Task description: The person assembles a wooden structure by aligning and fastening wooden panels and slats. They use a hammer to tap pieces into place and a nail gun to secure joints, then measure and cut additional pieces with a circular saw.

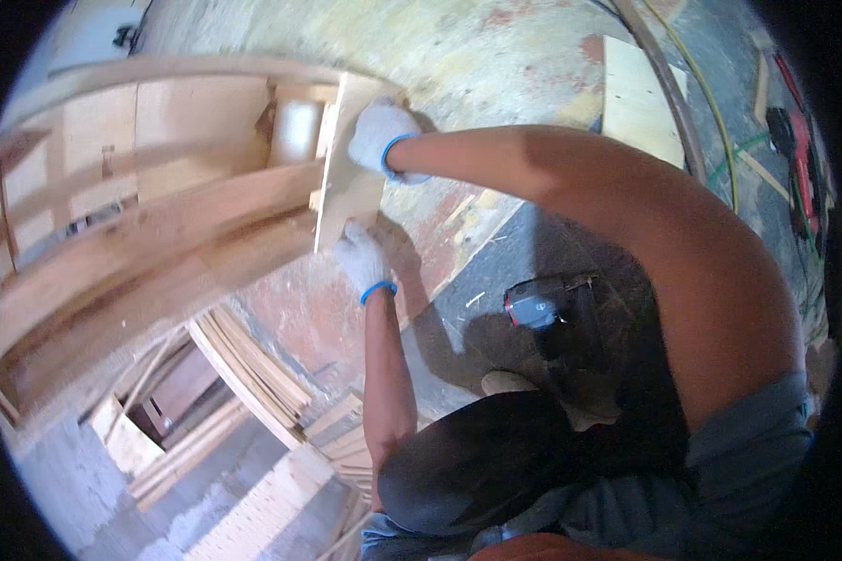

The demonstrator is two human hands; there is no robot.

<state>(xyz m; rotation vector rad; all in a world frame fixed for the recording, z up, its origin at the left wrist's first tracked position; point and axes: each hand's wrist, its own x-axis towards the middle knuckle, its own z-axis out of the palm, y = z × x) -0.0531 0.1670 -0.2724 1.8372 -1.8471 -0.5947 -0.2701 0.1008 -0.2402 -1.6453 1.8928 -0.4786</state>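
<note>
A long wooden frame (187,210) with side rails and inner panels extends leftward across the upper left. Against its right end stands a pale wooden board (346,178). My right hand (384,136), in a white glove with a blue cuff, holds the board's upper part; its fingers are partly hidden. Lower down, my left hand (360,257), gloved the same way, grips the board near its bottom corner. On the dark floor patch by my feet lies a power tool (533,311) with a grey-blue and dark body.
Stacked wooden strips (253,360) and a plank (262,505) lie at the lower left. A pale flat board (641,98) lies on the floor at upper right, near a yellow hose (716,103). A red and black tool (800,159) is at the far right.
</note>
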